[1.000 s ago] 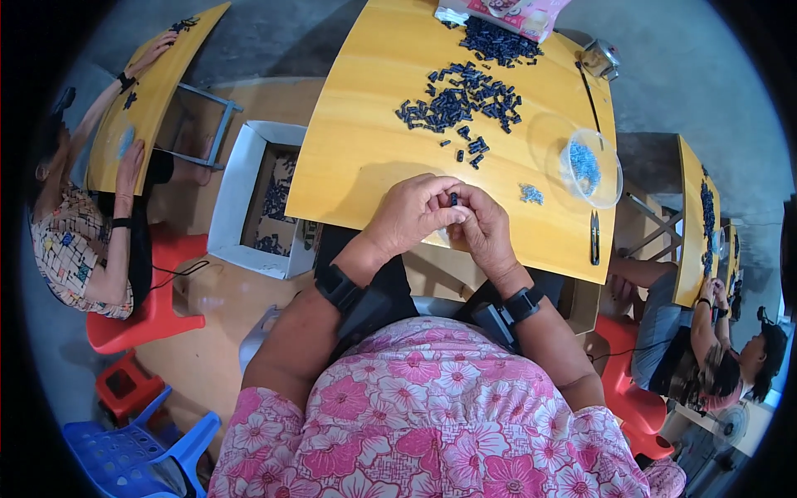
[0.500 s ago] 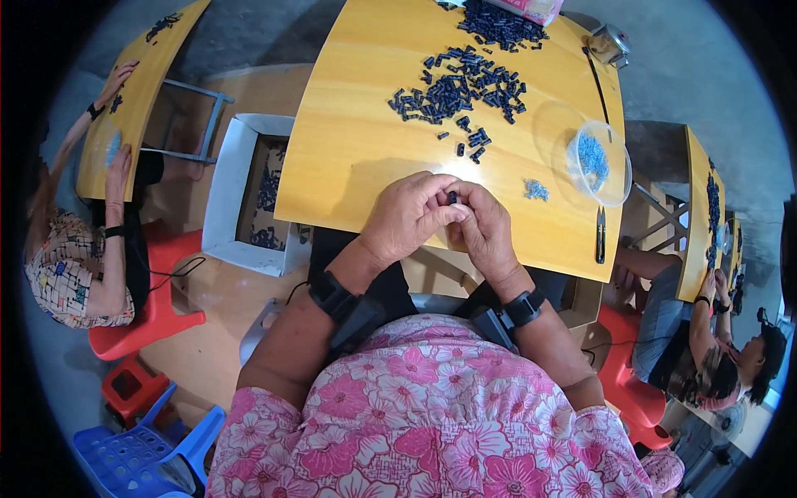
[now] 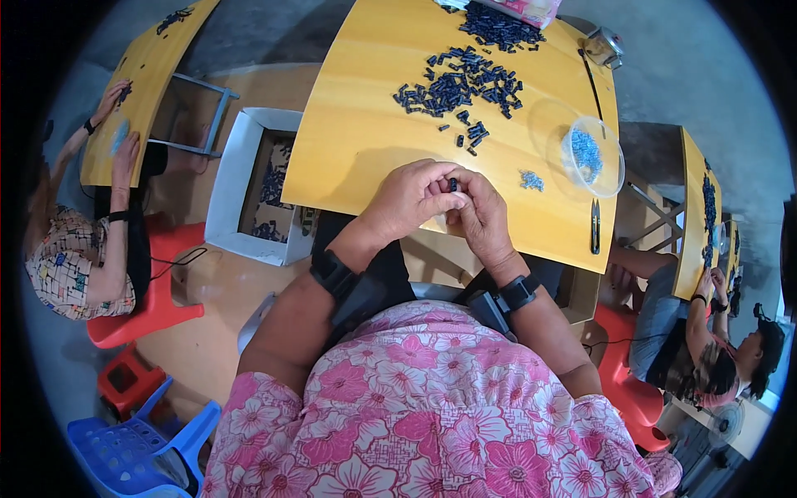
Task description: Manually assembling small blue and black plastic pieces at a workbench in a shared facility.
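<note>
My left hand (image 3: 407, 202) and my right hand (image 3: 483, 217) meet at the table's near edge, fingers closed together. Between their fingertips sits a small black plastic part (image 3: 452, 184), mostly covered by the fingers. Whether something smaller is pinched with it is hidden. Straight ahead on the yellow table (image 3: 349, 124) lies a loose pile of similar black parts (image 3: 452, 91), with a few strays closer to my hands. Right of my hands is a little heap of small light-blue pieces (image 3: 532, 180). Beyond it, a clear round tub (image 3: 613, 184) holds more of them.
Black-handled thread snips (image 3: 595, 228) lie by the right edge. A thin black rod (image 3: 591, 87) and a metal-lidded jar (image 3: 603, 47) are farther back, near another black pile (image 3: 502, 29). A white box (image 3: 222, 212) of black parts stands left. Co-workers sit at tables on both sides.
The view has shifted slightly. Both hands keep the black part between their fingertips, with only small finger movement. At the left table, a co-worker's far hand now has dark parts under it.
</note>
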Tool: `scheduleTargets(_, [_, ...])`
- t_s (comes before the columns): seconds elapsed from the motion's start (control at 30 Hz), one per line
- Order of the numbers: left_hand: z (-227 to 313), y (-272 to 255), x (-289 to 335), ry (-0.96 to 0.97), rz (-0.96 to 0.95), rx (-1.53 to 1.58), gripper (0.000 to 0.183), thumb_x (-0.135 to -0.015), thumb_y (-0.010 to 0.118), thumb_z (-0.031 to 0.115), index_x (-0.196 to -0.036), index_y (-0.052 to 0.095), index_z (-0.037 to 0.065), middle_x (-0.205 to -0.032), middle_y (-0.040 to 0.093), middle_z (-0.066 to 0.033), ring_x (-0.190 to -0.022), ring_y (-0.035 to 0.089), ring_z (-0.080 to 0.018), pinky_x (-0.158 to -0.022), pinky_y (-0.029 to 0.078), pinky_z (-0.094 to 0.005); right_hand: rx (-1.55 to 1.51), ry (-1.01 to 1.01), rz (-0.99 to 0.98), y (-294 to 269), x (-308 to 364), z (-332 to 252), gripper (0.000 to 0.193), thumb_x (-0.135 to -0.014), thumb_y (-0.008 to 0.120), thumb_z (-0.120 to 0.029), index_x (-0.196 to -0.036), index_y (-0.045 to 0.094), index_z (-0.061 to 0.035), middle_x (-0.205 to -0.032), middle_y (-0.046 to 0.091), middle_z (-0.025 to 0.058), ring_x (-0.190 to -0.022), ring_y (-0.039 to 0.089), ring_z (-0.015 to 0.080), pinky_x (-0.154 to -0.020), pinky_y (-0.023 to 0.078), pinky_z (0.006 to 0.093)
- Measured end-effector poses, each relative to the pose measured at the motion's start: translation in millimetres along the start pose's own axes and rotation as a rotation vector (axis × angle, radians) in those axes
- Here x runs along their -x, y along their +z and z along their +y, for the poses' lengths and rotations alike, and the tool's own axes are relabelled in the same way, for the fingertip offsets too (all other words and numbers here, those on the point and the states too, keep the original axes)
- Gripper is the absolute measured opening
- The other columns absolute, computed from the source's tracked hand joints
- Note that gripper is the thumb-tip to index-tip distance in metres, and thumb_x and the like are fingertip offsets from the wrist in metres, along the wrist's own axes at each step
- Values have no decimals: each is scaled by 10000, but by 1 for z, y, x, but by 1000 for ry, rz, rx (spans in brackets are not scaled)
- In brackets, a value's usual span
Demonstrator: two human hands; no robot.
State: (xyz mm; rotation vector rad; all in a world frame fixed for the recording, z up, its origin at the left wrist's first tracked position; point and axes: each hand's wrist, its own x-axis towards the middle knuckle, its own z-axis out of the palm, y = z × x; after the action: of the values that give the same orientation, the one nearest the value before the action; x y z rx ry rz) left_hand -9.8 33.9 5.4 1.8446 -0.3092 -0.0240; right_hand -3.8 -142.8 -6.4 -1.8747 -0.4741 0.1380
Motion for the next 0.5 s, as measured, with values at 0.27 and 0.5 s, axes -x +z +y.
scheduleTargets(0.27, [2,-4,3,-54,-9,-42,362,-847,720,181,-1155,638,9,-836,593,-68,-744,571,-171,-714,495,-294,-20,86,-46,1,-2,-14,214,-995,530,-124,-1170,571,-7,-870,596,115,-721,583,191,-692,496,320])
scheduleTargets(0.5, [-1,-1,4,-33,-13,-65,384,-857,717,211,-1167,626,4,-850,606,-100,-761,599,-202,-723,499,-310,1,56,-10,2,-1,-14,229,-996,547,-158,-1167,571,-8,-832,589,107,-712,572,184,-675,487,319])
